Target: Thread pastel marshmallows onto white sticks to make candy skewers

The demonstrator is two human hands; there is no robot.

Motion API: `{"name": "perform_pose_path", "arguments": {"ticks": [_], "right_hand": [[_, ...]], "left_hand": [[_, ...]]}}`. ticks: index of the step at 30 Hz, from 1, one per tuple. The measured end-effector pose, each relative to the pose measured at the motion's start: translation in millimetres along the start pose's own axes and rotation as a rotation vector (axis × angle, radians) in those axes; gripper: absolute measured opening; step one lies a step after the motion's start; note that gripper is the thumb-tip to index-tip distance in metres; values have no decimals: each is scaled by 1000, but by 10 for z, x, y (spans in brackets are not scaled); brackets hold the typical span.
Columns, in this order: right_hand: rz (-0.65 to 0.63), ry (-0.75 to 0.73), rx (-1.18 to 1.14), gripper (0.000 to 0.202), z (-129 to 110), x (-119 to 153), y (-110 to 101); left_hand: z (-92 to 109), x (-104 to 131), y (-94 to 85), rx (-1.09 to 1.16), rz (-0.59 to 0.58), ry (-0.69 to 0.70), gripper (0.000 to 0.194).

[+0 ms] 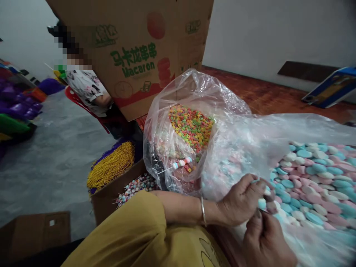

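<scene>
My left hand, with a bangle at the wrist, pinches pastel candies in white and pale blue between thumb and fingers. Just below it, my right hand is closed, its thumb and fingertip pressed together at those candies; what it grips is hidden. Both hands are over a see-through bag of pink, blue and white oval candies. To the left, a skewer threaded with several candies lies on another plastic bag, which holds small colourful ring-shaped candies.
A tall cardboard box printed "Macaron" stands behind the bags. Left of my knee, a carton holds candy skewers, beside gold bead strands. Another person sits on a red chair beyond. A brown box lies at lower left.
</scene>
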State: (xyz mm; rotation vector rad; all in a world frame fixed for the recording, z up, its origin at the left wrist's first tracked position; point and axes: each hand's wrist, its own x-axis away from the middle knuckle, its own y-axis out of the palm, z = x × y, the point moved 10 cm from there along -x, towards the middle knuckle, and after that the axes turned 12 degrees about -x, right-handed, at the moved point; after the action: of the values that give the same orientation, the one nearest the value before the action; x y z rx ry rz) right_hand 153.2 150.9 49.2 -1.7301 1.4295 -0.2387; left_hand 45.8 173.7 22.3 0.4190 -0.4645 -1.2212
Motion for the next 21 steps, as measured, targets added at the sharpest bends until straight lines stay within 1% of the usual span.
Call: {"name": "perform_pose_path", "arguments": {"ticks": [1, 2, 3, 4, 5, 7, 8, 9, 11, 12, 14, 17, 19, 21], "right_hand": [[-20, 9, -34, 56, -45, -23, 37], [-32, 27, -67, 57, -74, -38, 59], [-39, 52, -99, 58, -89, -44, 68], [-40, 79, -123, 58, -93, -41, 68], [-42, 105, -140, 59, -89, -32, 68], [-43, 146, -166, 59, -73, -3, 74], [-41, 162, -181, 58, -63, 12, 82], [-36, 179, -197, 57, -51, 26, 92], [-29, 210, -218, 55, -32, 45, 124], [-35, 220, -222, 55, -30, 48, 150], [-51, 232, -227, 56, -36, 46, 197], [-67, 239, -257, 56, -55, 35, 238], [-73, 236, -279, 57, -73, 30, 252], [-78, 235, -291, 57, -87, 33, 262]], "left_hand": [[200, -15, -47, -70, -78, 52, 68], [449, -48, -166, -166, -105, 137, 67], [738, -97, -376, -271, -55, 246, 63], [1022, -158, -644, -388, 40, 340, 56], [1268, -234, -924, -530, 139, 395, 45], [1644, -415, -1401, -968, 278, 452, 24], [1747, -519, -1580, -1219, 298, 459, 23], [1768, -630, -1737, -1441, 273, 438, 27], [1645, -818, -2024, -1761, 165, 333, 35], [1568, -872, -2141, -1870, 128, 291, 36], [1424, -921, -2276, -1999, 72, 251, 36], [1321, -919, -2292, -2059, 53, 274, 34], [1315, -907, -2265, -2054, 65, 286, 32], [1327, -900, -2255, -2027, 78, 270, 30]]}}
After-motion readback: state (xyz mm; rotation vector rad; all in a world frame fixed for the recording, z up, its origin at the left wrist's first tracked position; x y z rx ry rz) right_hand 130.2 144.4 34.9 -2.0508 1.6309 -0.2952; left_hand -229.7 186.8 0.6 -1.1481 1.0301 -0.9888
